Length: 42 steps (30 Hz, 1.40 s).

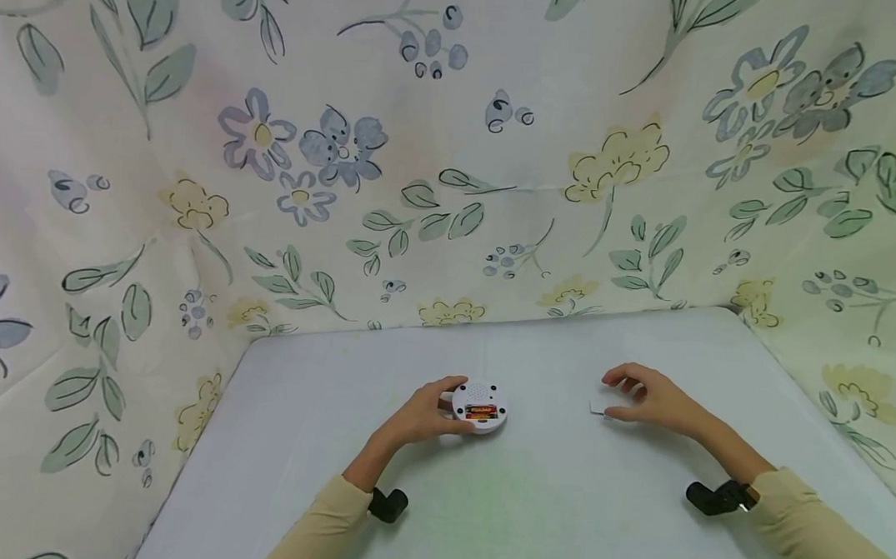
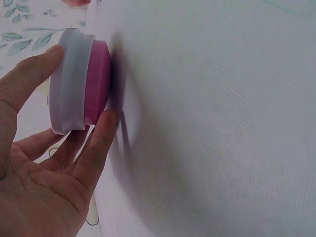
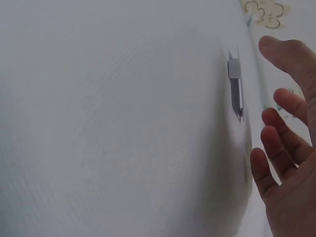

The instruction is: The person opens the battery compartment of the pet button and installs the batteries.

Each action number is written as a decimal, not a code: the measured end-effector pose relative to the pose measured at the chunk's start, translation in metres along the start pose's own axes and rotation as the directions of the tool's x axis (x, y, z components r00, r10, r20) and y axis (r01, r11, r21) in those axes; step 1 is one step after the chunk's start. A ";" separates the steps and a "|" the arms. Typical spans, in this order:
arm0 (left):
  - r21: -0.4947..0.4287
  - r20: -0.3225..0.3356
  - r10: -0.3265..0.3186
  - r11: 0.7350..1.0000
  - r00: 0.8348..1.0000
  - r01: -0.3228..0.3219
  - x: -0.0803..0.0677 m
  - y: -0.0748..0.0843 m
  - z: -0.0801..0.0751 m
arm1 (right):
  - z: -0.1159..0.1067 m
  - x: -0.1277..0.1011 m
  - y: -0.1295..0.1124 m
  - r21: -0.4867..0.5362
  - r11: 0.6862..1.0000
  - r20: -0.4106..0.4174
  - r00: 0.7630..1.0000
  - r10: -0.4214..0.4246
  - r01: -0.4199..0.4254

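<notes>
A round white device [image 1: 480, 408] lies on the white table [image 1: 528, 500] with its battery bay facing up and batteries showing. My left hand [image 1: 442, 406] grips its left side. In the left wrist view the device [image 2: 98, 74] has a white half and a pink half, and my left hand [image 2: 79, 89] holds it with the thumb on one edge and the fingers on the other. A small flat white cover [image 1: 600, 405] lies to the right. My right hand [image 1: 623, 400] hovers over it with loosely bent fingers. In the right wrist view the cover [image 3: 235, 89] lies apart from my right hand [image 3: 276, 103].
Floral cloth [image 1: 452, 188] hangs behind the table and down both sides. Black wrist cameras sit on the left wrist [image 1: 387, 504] and the right wrist [image 1: 716, 496]. Both arms wear pale yellow sleeves [image 1: 820, 529].
</notes>
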State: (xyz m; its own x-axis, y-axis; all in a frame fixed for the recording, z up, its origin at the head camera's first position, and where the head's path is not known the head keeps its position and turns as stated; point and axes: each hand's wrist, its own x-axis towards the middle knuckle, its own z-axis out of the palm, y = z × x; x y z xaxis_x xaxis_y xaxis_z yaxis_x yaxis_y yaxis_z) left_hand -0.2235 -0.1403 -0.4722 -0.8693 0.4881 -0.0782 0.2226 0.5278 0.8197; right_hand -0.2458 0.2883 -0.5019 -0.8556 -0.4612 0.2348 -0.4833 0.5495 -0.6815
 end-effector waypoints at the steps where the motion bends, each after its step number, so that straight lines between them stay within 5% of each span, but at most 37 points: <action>1: 0.000 0.001 -0.001 1.000 1.000 0.001 0.000 0.000 0.000 | 0.000 -0.001 0.001 -0.012 1.000 0.000 1.000 -0.001 0.001; 12: 0.005 0.001 -0.001 1.000 1.000 0.001 0.001 -0.001 0.000 | 0.005 -0.012 0.008 -0.080 0.997 -0.011 1.000 -0.015 0.014; 19: -0.005 -0.001 -0.003 1.000 1.000 0.003 0.001 -0.003 0.001 | 0.010 -0.012 0.008 -0.069 0.993 -0.020 0.995 -0.098 0.096; 42: 0.012 0.004 0.003 1.000 1.000 -0.003 0.001 -0.002 0.002 | 0.004 -0.011 0.006 -0.006 0.996 -0.018 0.996 -0.091 0.091</action>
State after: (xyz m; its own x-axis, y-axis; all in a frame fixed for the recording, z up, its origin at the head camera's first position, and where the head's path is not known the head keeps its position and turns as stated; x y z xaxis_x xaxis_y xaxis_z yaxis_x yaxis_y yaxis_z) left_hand -0.2245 -0.1395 -0.4750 -0.8670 0.4922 -0.0777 0.2308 0.5348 0.8128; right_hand -0.2384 0.2941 -0.5116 -0.8112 -0.4968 0.3085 -0.5603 0.5094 -0.6531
